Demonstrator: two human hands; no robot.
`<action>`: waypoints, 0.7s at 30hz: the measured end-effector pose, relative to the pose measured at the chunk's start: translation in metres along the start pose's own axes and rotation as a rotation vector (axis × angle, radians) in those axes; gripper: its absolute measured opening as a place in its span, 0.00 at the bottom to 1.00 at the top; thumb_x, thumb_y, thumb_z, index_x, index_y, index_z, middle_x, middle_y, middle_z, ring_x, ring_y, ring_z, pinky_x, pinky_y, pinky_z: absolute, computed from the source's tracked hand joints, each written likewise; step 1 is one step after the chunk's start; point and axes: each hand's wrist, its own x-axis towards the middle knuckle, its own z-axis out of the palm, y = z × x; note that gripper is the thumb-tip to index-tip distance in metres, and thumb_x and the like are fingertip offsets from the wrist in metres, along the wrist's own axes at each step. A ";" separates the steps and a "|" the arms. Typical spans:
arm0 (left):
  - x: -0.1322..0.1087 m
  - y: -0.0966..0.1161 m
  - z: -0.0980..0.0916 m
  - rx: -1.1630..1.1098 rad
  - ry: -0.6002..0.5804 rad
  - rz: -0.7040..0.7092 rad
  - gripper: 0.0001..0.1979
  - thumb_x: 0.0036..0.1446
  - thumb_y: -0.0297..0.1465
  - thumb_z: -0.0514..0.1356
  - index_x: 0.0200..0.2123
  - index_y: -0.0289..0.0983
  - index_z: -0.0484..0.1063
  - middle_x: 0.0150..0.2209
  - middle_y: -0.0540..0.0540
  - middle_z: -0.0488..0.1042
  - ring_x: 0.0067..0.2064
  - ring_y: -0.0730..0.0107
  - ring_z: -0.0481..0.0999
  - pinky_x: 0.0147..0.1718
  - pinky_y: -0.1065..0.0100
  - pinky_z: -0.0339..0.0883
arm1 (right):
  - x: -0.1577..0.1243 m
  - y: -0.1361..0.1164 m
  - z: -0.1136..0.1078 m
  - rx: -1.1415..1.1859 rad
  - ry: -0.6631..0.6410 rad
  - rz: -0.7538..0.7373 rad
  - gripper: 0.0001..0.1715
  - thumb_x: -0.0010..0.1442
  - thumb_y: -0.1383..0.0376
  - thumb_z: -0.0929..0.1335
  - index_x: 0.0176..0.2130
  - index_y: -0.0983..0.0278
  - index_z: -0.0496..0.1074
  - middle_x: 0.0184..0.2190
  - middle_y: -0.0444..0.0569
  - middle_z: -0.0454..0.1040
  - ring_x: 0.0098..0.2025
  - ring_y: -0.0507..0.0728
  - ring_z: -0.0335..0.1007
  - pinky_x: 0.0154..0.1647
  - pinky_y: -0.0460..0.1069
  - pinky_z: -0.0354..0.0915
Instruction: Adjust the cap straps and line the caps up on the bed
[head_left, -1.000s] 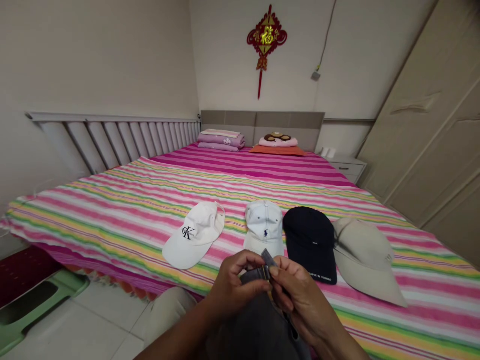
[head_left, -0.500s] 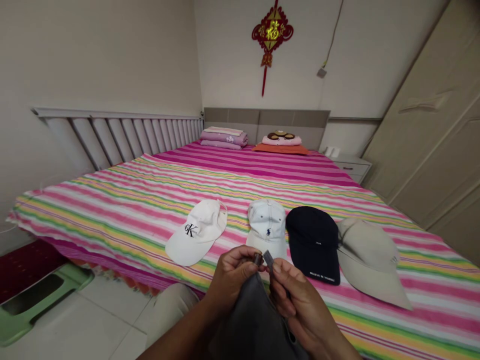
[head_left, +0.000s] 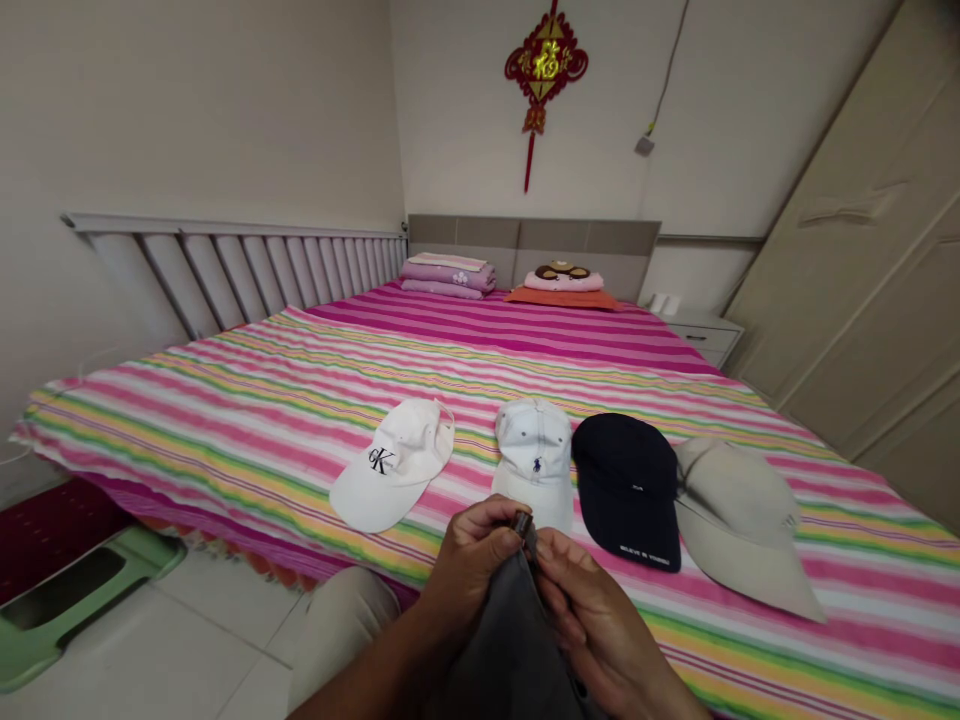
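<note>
Low in the middle, a dark grey cap (head_left: 506,640) hangs between my hands, its lower part cut off by the frame. My left hand (head_left: 476,550) is closed, thumb and fingers pinching the small dark metal buckle (head_left: 520,522) at the cap's edge. Against it, my right hand (head_left: 581,590) is closed on the grey strap (head_left: 531,543), mostly covered by its fingertips. Just beyond my hands lies a pale cap with a small blue logo (head_left: 534,450). A white CK cap (head_left: 394,465) lies to the left, a navy cap (head_left: 628,490) and a beige cap (head_left: 742,520) to the right.
The caps lie on a striped bedspread (head_left: 247,400). Folded bedding (head_left: 448,275) and a pink-and-orange stack (head_left: 562,285) sit by the headboard (head_left: 592,240). A green stool (head_left: 82,590) stands on the floor at left. A white nightstand (head_left: 705,335) is at right.
The strap end that stood up between my hands is now lower, at the buckle and mostly covered. My right hand has moved slightly left and down, closer to my left hand.
</note>
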 end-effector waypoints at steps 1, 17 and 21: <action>0.000 0.000 0.000 0.013 0.005 0.010 0.13 0.35 0.33 0.68 0.29 0.36 0.75 0.24 0.50 0.72 0.26 0.76 0.69 0.28 0.74 0.61 | 0.000 0.000 0.000 -0.011 0.004 -0.002 0.17 0.51 0.58 0.68 0.22 0.65 0.60 0.09 0.33 0.54 0.10 0.41 0.36 0.11 0.40 0.36; -0.001 0.001 -0.009 0.409 -0.131 0.304 0.11 0.43 0.29 0.63 0.34 0.43 0.76 0.31 0.48 0.68 0.35 0.69 0.67 0.36 0.67 0.60 | -0.004 -0.013 0.001 -0.027 -0.057 -0.130 0.07 0.53 0.66 0.66 0.29 0.63 0.60 0.15 0.35 0.59 0.13 0.41 0.37 0.14 0.40 0.39; -0.001 0.003 -0.008 0.471 -0.135 0.242 0.09 0.45 0.29 0.62 0.33 0.41 0.76 0.30 0.48 0.68 0.35 0.70 0.68 0.35 0.68 0.60 | -0.002 -0.011 0.000 -0.061 -0.053 -0.179 0.11 0.54 0.66 0.66 0.29 0.62 0.56 0.18 0.38 0.66 0.13 0.41 0.41 0.16 0.41 0.40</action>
